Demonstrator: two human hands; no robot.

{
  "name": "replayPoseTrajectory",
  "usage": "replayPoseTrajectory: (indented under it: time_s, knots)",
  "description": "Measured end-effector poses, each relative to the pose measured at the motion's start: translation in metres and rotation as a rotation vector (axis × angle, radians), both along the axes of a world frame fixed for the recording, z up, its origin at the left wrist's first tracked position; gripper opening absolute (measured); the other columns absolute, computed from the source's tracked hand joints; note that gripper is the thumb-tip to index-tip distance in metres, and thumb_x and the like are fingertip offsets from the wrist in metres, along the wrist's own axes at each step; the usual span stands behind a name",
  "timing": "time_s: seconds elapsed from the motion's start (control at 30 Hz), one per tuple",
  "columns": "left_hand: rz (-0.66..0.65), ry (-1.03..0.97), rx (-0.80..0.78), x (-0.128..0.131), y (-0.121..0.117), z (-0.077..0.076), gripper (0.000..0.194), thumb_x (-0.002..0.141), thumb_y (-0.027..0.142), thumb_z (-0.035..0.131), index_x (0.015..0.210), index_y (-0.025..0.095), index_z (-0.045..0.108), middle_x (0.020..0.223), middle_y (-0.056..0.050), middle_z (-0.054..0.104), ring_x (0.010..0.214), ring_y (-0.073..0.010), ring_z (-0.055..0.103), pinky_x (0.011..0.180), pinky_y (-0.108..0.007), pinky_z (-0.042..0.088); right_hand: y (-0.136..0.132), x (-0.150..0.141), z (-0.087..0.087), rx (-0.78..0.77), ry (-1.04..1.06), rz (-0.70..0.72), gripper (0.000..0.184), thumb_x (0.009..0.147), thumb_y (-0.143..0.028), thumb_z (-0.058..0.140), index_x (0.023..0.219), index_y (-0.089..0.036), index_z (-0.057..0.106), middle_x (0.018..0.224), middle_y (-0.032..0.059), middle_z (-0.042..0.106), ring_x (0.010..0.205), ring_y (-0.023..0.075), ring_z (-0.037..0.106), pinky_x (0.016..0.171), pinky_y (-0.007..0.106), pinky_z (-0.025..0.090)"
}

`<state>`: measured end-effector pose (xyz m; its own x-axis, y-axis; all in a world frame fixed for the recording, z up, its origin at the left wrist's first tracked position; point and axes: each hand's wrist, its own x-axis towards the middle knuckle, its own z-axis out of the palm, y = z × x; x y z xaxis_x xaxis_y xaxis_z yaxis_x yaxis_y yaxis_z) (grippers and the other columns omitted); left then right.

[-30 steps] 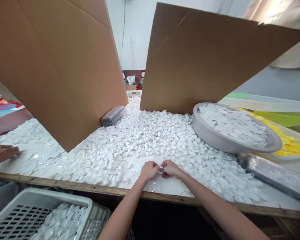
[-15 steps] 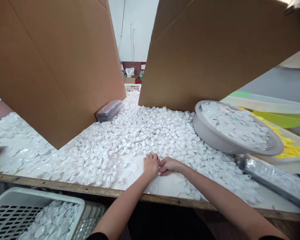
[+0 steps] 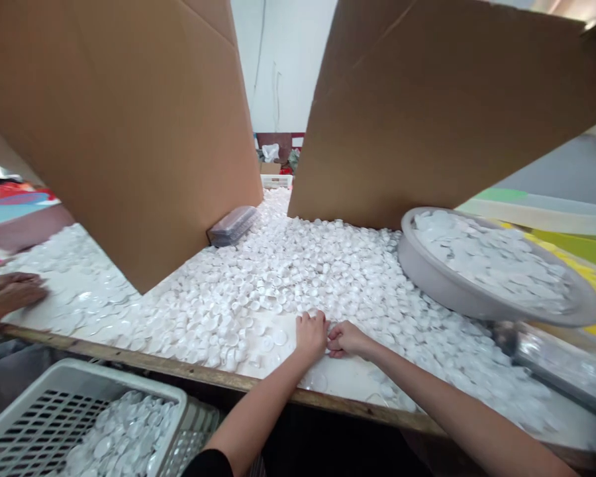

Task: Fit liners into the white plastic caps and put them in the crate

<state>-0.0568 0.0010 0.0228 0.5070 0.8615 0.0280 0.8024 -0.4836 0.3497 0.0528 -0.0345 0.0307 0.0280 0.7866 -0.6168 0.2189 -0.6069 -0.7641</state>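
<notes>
Pieces [image 3: 283, 285] beyond fingers [image 3: 320, 316], left hand [image 3: 311, 338], right hand [image 3: 350, 339]

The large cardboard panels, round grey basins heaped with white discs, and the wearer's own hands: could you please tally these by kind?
Large cardboard panels: 2
Round grey basin: 1
Left hand and right hand: 2
Total: 5

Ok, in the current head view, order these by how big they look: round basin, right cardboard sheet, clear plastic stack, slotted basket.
1. Right cardboard sheet
2. Round basin and slotted basket: too alike to rank; the frame cuts the basket
3. Clear plastic stack
</notes>
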Motion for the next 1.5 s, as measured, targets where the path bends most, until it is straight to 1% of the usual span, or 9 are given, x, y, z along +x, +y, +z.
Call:
replayPoseTrajectory:
  time_s: [0.23, 0.4, 0.5, 0.6, 0.77, 0.9, 1.07, 1.3, 1.5]
  knots:
    - [0.378, -0.239, -0.01, -0.141, -0.031, 0.046, 0.031, 0.083, 0.04, 0.027, 0.086, 0.021, 0.051, 0.07, -0.002, 0.056, 0.066, -0.0128, 0.05, 0.061, -0.023, 0.032, 0.0, -0.052, 0.035, 0.247, 0.098, 0.33, 0.026, 0.065, -0.032, 0.055, 0.081, -0.012, 0.058, 0.067, 0.0047, 0.062, 0.062, 0.0142, 0.059, 0.058, 0.025, 0.046]
    - [1.104, 0.176, 0.064, -0.303, -0.065, 0.063, 0.039, 0.076, 0.051, 0.03, 0.09, 0.022, 0.053, 0.074, -0.005, 0.058, 0.072, -0.0239, 0.051, 0.064, -0.033, 0.034, 0.019, -0.075, 0.005, 0.534, -0.345, 0.313, 0.024, 0.071, -0.028, 0.047, 0.083, -0.015, 0.063, 0.081, 0.0065, 0.061, 0.076, 0.0151, 0.055, 0.07, 0.026, 0.041]
    - [1.361, 0.361, 0.195, -0.345, -0.075, 0.059, 0.038, 0.075, 0.05, 0.031, 0.093, 0.024, 0.053, 0.093, -0.007, 0.056, 0.088, -0.0325, 0.045, 0.071, -0.044, 0.032, 0.028, -0.086, -0.019, 0.601, -0.519, 0.307, 0.028, 0.072, -0.028, 0.046, 0.093, -0.016, 0.061, 0.089, 0.0076, 0.055, 0.086, 0.0166, 0.051, 0.077, 0.026, 0.037]
    - [1.09, 0.194, 0.269, -0.325, -0.064, 0.05, 0.037, 0.077, 0.045, 0.031, 0.094, 0.02, 0.05, 0.095, -0.008, 0.054, 0.09, -0.0275, 0.046, 0.075, -0.04, 0.034, 0.031, -0.095, -0.028, 0.572, -0.606, 0.311, 0.031, 0.069, -0.027, 0.05, 0.097, -0.017, 0.058, 0.095, 0.0077, 0.05, 0.089, 0.0166, 0.049, 0.079, 0.026, 0.035]
    - [0.442, -0.076, 0.16, -0.209, -0.02, 0.038, 0.029, 0.078, 0.034, 0.037, 0.101, 0.02, 0.047, 0.1, -0.006, 0.05, 0.093, -0.018, 0.045, 0.082, -0.029, 0.033, 0.027, -0.094, -0.018, 0.552, -0.588, 0.226, 0.022, 0.063, -0.019, 0.055, 0.085, -0.017, 0.055, 0.086, 0.0037, 0.053, 0.08, 0.0143, 0.05, 0.07, 0.023, 0.035]
    - [0.398, 0.146, 0.119, -0.138, 0.006, 0.032, 0.035, 0.073, 0.032, 0.047, 0.106, 0.02, 0.044, 0.1, -0.009, 0.048, 0.097, -0.024, 0.042, 0.081, -0.036, 0.03, 0.007, -0.07, -0.007, 0.61, -0.408, 0.143, 0.014, 0.065, -0.021, 0.051, 0.079, -0.017, 0.052, 0.066, -0.0005, 0.052, 0.06, 0.0109, 0.048, 0.057, 0.021, 0.036]
    - [0.365, 0.275, -0.033, -0.131, 0.028, 0.019, 0.023, 0.073, 0.023, 0.043, 0.093, 0.013, 0.05, 0.089, -0.012, 0.053, 0.089, -0.0252, 0.048, 0.074, -0.036, 0.034, -0.032, -0.02, -0.018, 0.564, -0.373, -0.021, 0.023, 0.066, -0.026, 0.05, 0.087, -0.018, 0.053, 0.062, -0.0021, 0.046, 0.052, 0.0094, 0.045, 0.053, 0.021, 0.038]
    - [0.115, -0.327, -0.081, -0.093, 0.019, 0.033, 0.024, 0.068, 0.018, 0.046, 0.092, 0.018, 0.042, 0.085, -0.002, 0.053, 0.079, -0.0126, 0.05, 0.071, -0.024, 0.037, -0.062, 0.011, -0.05, 0.496, -0.371, -0.244, 0.028, 0.067, -0.026, 0.048, 0.093, -0.017, 0.05, 0.057, -0.003, 0.044, 0.048, 0.0099, 0.046, 0.049, 0.022, 0.04]
    - [-0.116, -0.461, -0.218, -0.028, -0.013, -0.001, 0.034, 0.064, 0.012, 0.05, 0.096, 0.021, 0.041, 0.092, 0.0, 0.054, 0.088, -0.0122, 0.048, 0.079, -0.025, 0.036, -0.052, 0.009, -0.036, 0.527, -0.244, -0.438, 0.03, 0.07, -0.032, 0.044, 0.094, -0.016, 0.048, 0.062, -0.0017, 0.048, 0.051, 0.0099, 0.052, 0.049, 0.022, 0.044]
